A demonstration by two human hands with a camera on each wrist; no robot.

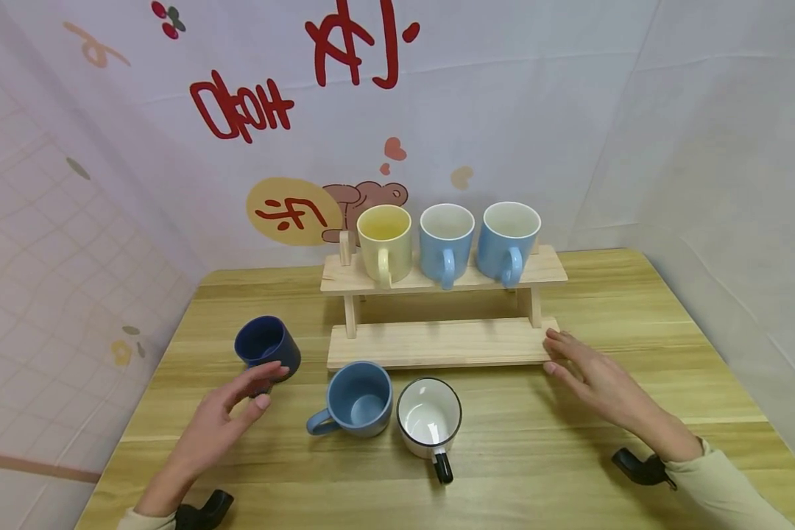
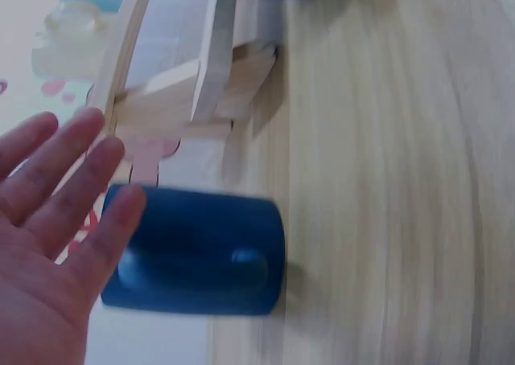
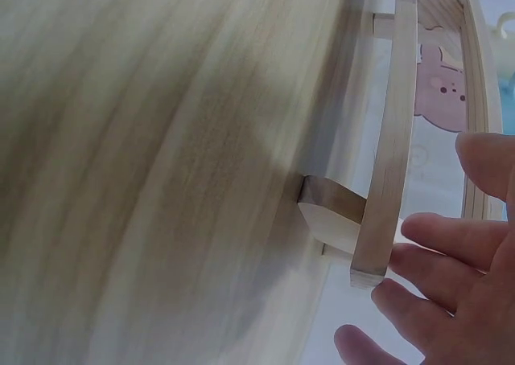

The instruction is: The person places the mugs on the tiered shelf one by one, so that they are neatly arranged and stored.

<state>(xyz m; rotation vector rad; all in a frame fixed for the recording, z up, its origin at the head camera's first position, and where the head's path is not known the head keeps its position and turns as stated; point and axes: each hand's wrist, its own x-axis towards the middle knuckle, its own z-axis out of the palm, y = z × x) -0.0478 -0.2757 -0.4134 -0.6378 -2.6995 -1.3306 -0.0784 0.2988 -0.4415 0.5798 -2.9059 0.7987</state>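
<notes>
My left hand [image 1: 220, 421] hovers beside the dark blue mug [image 1: 280, 352] at the left of the table, its fingertips overlapping the mug's near side in the head view. In the left wrist view the fingers are spread, and nothing lies in the palm; the dark blue mug [image 2: 201, 252] stands just past them. My right hand [image 1: 599, 379] is at the right end of the wooden two-tier rack [image 1: 437, 344]. Fairly straight fingers reach the end of its lower board [image 3: 386, 164] in the right wrist view, with no mug in that hand.
A yellow mug [image 1: 386, 246] and two light blue mugs, one in the middle [image 1: 445, 250] and one at the right [image 1: 503, 250], stand on the upper board. In front of the rack are a grey-blue mug [image 1: 359, 401] and a white mug [image 1: 429, 419] with a black handle.
</notes>
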